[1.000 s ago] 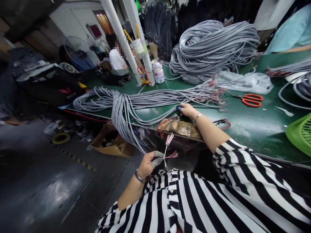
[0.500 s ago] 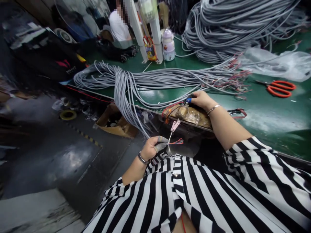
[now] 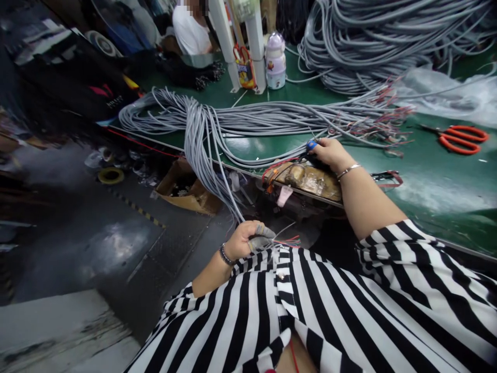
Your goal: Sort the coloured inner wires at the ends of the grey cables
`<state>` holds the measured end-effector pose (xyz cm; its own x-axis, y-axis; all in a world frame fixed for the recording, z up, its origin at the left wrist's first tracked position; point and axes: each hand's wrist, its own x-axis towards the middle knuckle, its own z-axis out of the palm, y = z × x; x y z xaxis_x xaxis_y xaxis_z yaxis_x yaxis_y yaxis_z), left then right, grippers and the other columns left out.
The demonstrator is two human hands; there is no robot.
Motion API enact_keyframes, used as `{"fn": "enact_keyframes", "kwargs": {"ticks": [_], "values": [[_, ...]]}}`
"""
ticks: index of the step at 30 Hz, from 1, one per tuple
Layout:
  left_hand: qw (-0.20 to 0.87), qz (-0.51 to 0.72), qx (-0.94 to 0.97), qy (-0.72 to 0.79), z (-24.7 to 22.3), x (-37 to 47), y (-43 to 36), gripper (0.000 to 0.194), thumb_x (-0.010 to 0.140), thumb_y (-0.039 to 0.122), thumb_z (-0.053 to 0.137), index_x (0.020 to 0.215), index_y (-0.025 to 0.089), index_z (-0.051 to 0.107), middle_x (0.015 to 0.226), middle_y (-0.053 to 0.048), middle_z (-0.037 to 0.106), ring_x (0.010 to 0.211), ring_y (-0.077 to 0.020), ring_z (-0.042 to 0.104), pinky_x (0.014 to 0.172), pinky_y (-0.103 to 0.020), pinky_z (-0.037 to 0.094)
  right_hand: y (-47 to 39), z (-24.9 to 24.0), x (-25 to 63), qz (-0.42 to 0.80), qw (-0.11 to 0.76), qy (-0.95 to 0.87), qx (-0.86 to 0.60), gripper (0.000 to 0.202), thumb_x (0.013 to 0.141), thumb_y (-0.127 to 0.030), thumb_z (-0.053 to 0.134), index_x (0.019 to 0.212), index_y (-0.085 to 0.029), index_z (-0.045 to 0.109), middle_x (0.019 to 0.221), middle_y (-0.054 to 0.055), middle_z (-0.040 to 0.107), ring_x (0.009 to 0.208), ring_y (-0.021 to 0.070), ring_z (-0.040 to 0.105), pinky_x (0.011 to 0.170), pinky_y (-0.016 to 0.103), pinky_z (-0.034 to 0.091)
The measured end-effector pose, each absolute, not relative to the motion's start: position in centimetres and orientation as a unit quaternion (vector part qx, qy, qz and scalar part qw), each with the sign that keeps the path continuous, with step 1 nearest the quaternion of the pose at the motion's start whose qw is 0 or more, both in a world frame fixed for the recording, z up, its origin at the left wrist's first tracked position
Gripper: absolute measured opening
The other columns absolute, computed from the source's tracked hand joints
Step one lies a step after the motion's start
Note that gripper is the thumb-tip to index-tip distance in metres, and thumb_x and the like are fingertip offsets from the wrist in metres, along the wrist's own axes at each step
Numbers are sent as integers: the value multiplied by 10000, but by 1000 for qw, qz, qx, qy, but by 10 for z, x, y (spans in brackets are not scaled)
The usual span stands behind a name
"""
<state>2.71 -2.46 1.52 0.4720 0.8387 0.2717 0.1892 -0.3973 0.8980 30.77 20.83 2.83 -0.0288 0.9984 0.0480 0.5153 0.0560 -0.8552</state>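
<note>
My left hand (image 3: 248, 241), with grey coverings on its fingers, pinches the stripped end of a grey cable in front of my striped shirt. Thin coloured wires (image 3: 289, 241), mostly red and grey, fan out to the right of its fingertips, and one pale strand points up. Over the bench edge my right hand (image 3: 332, 154) is closed around a small dark tool with a blue part (image 3: 311, 145); its exact kind is hidden by the fingers. Just below that hand lies a brown, tape-covered block (image 3: 310, 178). Grey cables (image 3: 196, 140) drape off the bench toward my left hand.
Orange-handled scissors (image 3: 462, 139) lie on the green bench (image 3: 435, 181) at right. Behind are a large grey cable coil (image 3: 361, 46), a plastic bag (image 3: 446, 96) and a lilac bottle (image 3: 275, 62). A cardboard box (image 3: 190, 191) stands below. Another person (image 3: 190, 28) sits beyond.
My right hand has lifted slightly, with the blue part raised off the block. The pale strand at my left hand now leans farther right. The view has shifted a little.
</note>
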Motion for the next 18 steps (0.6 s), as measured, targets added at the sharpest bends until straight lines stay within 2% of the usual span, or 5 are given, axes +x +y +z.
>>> {"fn": "enact_keyframes", "kwargs": {"ticks": [6,10,14,16,18], "values": [[379,428,725,384,14,13,-39,254,870,396,650,867,161,745,717,-56,683,651,-127,615,633,-237,488,192,50,307,157,394,-676,-602,296,875,-355,596,859,-78,698,767,99,662,767,205,589,767,366,462],[346,440,739,375,13,9,-40,223,878,357,648,886,153,737,730,-51,686,656,-120,618,626,-225,484,117,82,296,217,433,-756,-440,287,926,-377,542,966,-138,696,848,66,683,817,191,622,786,337,485],[326,435,770,335,13,12,-34,165,887,289,641,906,147,721,753,-53,693,686,-122,631,642,-219,490,39,89,274,327,298,-869,-220,193,916,-326,574,951,-173,686,921,71,681,858,180,630,810,303,494],[317,429,786,313,13,15,-30,161,888,284,638,908,143,712,746,-53,688,685,-124,630,649,-222,491,20,80,262,331,226,-886,-231,190,919,-295,559,962,-149,674,905,86,668,820,180,614,772,303,486],[309,423,800,293,13,18,-27,170,883,297,644,898,138,704,726,-50,676,665,-122,619,641,-222,485,13,67,254,345,162,-890,-250,183,905,-271,558,840,-138,665,803,68,634,715,162,574,687,290,463]]}}
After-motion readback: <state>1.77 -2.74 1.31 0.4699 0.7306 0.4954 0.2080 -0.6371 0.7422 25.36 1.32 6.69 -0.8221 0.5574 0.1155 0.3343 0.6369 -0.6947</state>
